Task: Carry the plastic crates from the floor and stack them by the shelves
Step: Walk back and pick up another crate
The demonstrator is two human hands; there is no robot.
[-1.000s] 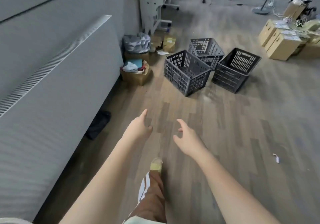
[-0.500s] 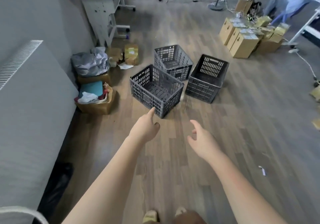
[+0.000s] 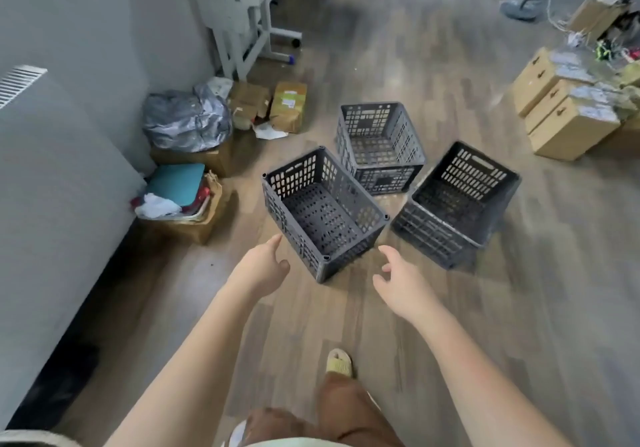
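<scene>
- The wood-pattern laminate floor [image 3: 398, 65] carries everything; no shelves can be made out in this view, so where the stack will go cannot be told.
- A long pale grey slatted cabinet [image 3: 52, 204] runs along the wall on the person's left, well apart from the crates.
- Three empty perforated plastic crates sit on the floor in a loose cluster: the nearest dark grey plastic crate [image 3: 323, 211] stands corner-on to the person, a lighter grey plastic crate [image 3: 379, 147] sits just behind it, and a black plastic crate [image 3: 457, 202] lies just to its right.
- Open brown cardboard boxes [image 3: 194, 218] of clutter stand left of the crates; closed ones are off to the far right.
- The left hand [image 3: 263, 268] is spread and empty, thumb apart, its fingertips just beside the nearest crate's left wall and not clearly touching it.
- The right hand [image 3: 403, 282] is likewise spread and empty, near the crate's near corner on the right.
- Judgement: the step in hand is the reach for the nearest crate. Since it sits corner-on, each hand would best go to an opposite wall and hook a handle slot or the rim, so the crate lifts level and clear of its two neighbours.
</scene>
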